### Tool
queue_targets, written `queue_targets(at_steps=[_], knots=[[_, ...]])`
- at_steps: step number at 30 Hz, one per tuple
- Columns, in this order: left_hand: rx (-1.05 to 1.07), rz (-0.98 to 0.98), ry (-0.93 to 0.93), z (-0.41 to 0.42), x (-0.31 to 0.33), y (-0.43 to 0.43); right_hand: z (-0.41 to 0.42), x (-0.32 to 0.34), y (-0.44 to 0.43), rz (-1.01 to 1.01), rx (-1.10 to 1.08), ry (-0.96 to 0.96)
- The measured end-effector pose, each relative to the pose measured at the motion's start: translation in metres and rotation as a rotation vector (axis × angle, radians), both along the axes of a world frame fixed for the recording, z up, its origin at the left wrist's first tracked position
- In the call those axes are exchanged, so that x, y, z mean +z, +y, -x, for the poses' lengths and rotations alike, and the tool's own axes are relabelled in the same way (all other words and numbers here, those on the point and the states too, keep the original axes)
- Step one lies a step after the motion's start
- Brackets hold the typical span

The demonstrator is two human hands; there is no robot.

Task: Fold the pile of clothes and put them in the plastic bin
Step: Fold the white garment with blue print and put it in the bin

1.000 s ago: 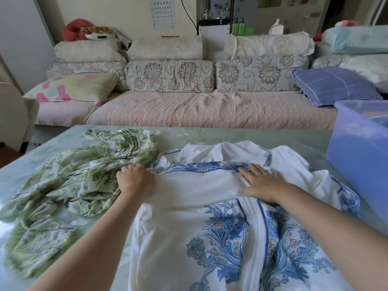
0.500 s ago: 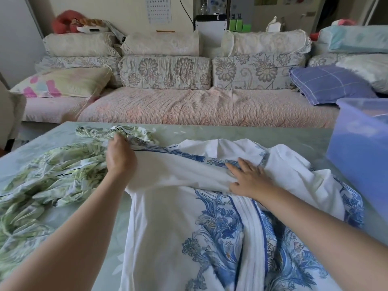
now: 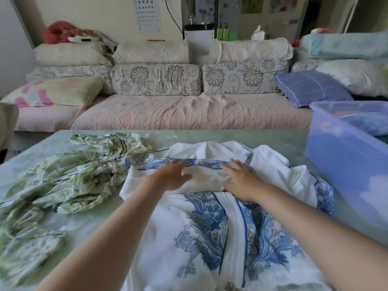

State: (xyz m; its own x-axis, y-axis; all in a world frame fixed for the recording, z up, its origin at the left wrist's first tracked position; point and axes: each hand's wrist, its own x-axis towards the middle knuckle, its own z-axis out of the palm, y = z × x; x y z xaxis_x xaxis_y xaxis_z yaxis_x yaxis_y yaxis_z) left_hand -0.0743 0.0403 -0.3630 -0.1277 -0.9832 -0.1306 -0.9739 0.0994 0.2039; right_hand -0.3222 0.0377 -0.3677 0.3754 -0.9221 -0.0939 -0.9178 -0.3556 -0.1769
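Note:
A white garment with blue floral print (image 3: pixel 210 232) lies spread on the table in front of me. Its left part is folded over the middle. My left hand (image 3: pixel 172 175) lies flat on that folded white flap, fingers straight. My right hand (image 3: pixel 241 179) presses flat on the same flap just to the right, fingers spread. A crumpled green-and-white patterned garment (image 3: pixel 63 177) lies to the left, touching the white one. The translucent blue plastic bin (image 3: pixel 346 164) stands at the table's right side, with fabric inside.
The table (image 3: pixel 279 141) has a pale green glossy top; its far edge runs just beyond the garments. Behind it stands a sofa (image 3: pixel 189 114) with floral cushions and pillows. A purple checked pillow (image 3: pixel 310 87) lies at the sofa's right.
My left hand carried the garment's left side over toward the middle, let it go and now lies flat on it. My right hand stayed pressing near the collar.

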Motion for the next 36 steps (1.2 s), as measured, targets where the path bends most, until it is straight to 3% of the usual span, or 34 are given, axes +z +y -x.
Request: queue_targets(at_steps=[3,6,9,11,17,21,26,32,34,36], knots=[[0.040,-0.056,-0.110,0.005,-0.008,0.022,0.012,0.015,0.022,0.073,0.050,-0.042],[0.058,0.117,-0.082,0.009,0.002,0.045,0.024,0.023,0.044,0.106,0.115,-0.105],[-0.031,0.246,-0.001,0.017,0.025,0.074,0.027,0.027,0.066,-0.016,0.127,-0.223],[-0.063,0.160,0.021,0.025,0.043,0.100,0.025,0.030,0.080,-0.103,0.161,-0.234],[-0.177,-0.457,0.026,0.038,0.048,0.171,0.028,0.034,0.125,-0.391,0.257,-0.105],[-0.213,-0.493,-0.135,0.042,0.040,0.200,0.037,0.028,0.147,-0.283,0.328,0.124],[-0.211,-0.387,-0.054,0.042,0.034,0.222,0.044,0.028,0.164,-0.231,0.294,0.249],[-0.151,-0.299,-0.125,0.023,0.051,0.226,0.058,0.039,0.171,-0.136,0.241,0.231],[-0.145,-0.376,-0.232,0.015,0.061,0.228,0.068,0.048,0.172,-0.165,0.206,0.257],[-0.134,-0.601,-0.306,0.011,0.066,0.233,0.075,0.056,0.177,-0.330,0.147,0.360]])
